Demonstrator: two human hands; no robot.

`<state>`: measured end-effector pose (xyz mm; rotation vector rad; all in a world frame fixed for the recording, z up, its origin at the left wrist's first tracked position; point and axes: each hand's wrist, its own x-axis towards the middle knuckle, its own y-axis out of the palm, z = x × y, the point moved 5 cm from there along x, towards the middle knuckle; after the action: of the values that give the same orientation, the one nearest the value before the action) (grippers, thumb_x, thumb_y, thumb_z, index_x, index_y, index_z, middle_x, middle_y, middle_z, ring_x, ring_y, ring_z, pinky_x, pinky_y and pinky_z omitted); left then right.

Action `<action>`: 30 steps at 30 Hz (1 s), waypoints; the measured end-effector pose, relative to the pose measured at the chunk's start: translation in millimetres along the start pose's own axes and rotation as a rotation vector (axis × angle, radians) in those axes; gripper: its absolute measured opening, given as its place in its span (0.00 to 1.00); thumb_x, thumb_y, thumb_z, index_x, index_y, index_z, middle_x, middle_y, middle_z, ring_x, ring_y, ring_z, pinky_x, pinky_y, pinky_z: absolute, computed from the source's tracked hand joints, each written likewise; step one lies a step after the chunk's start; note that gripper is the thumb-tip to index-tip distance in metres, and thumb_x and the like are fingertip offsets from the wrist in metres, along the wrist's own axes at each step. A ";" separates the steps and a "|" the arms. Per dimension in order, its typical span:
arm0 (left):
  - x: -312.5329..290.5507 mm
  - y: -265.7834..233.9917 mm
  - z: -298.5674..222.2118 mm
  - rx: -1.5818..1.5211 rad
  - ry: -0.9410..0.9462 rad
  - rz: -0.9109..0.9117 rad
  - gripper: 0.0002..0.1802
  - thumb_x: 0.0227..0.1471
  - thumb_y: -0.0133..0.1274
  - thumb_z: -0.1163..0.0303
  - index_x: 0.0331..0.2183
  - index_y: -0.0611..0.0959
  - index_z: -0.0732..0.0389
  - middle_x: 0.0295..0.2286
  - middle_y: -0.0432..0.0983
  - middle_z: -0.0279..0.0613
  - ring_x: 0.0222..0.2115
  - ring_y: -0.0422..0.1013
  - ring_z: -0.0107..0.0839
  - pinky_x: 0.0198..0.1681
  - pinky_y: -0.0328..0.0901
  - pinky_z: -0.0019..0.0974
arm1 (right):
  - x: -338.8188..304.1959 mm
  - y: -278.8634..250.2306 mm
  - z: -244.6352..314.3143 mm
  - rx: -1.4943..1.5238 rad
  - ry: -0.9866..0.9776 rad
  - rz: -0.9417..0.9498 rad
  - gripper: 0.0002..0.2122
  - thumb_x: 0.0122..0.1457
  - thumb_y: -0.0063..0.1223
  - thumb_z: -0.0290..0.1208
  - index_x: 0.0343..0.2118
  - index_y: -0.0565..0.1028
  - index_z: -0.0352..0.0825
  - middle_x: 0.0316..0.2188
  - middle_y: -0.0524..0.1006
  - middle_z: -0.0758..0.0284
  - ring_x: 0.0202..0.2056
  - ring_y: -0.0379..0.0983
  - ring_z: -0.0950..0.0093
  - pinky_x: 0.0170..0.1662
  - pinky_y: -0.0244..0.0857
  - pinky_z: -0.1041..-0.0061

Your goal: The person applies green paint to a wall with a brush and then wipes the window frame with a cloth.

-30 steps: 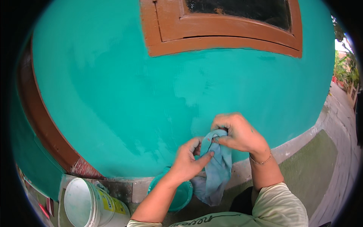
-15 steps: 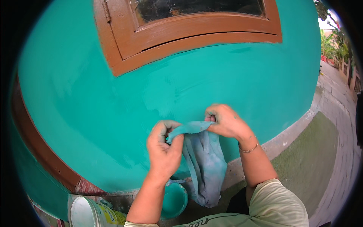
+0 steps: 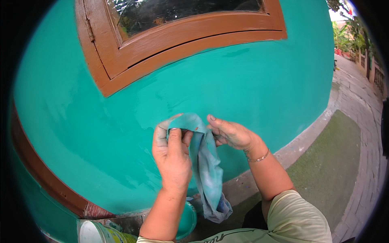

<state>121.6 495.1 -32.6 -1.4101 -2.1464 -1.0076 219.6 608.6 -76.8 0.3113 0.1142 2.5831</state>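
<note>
A damp-looking rag (image 3: pixel 207 166), grey-blue with turquoise paint stains, hangs in front of the painted wall (image 3: pixel 133 129). My left hand (image 3: pixel 174 158) pinches its folded upper edge between thumb and fingers. From there the cloth arches over to the right and drops in loose folds. Just right of the fold is my right hand (image 3: pixel 234 134), thumb raised and fingers apart. Its fingertips are close to the rag's edge, partly behind it; whether they touch is unclear.
A brown wooden window frame (image 3: pixel 190 42) with dark glass is set in the turquoise wall. Below left stand a white bucket (image 3: pixel 90 231) and a green tub (image 3: pixel 189 220), partly behind my left forearm. A mossy strip (image 3: pixel 328 162) and a paved path (image 3: pixel 356 97) run along the right.
My right hand has let go of the rag's top edge and opened. The stretched edge has slackened into an arch, and my left hand has risen slightly. The view has shifted right.
</note>
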 end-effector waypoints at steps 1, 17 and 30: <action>-1.4 6.6 1.3 -0.012 0.013 0.018 0.11 0.61 0.42 0.74 0.44 0.74 0.64 0.42 0.73 0.44 0.43 0.71 0.35 0.51 0.67 0.43 | 1.6 -4.8 0.5 -0.049 -0.086 0.038 0.25 0.63 0.40 0.58 0.34 0.71 0.36 0.32 0.67 0.74 0.34 0.61 0.83 0.40 0.60 0.81; -20.5 27.6 5.6 1.151 0.424 0.250 0.18 0.43 0.55 0.83 0.41 0.80 0.67 0.45 0.65 0.51 0.49 0.64 0.42 0.52 0.60 0.41 | -6.2 -21.0 17.5 0.420 -0.289 -0.173 0.07 0.55 0.54 0.24 0.37 0.75 0.31 0.34 0.78 0.67 0.38 0.73 0.78 0.44 0.65 0.79; -75.3 -74.1 57.2 0.822 -0.171 0.282 0.15 0.48 0.56 0.83 0.41 0.78 0.67 0.48 0.63 0.48 0.40 0.69 0.31 0.43 0.69 0.32 | -55.7 -131.0 78.9 0.353 -0.673 -0.425 0.05 0.56 0.46 0.27 0.33 0.71 0.32 0.26 0.74 0.63 0.19 0.63 0.78 0.21 0.60 0.78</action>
<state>90.6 472.2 -146.4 -1.3206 -2.0132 0.1217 350.4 693.4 -29.9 1.1291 0.3473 1.9135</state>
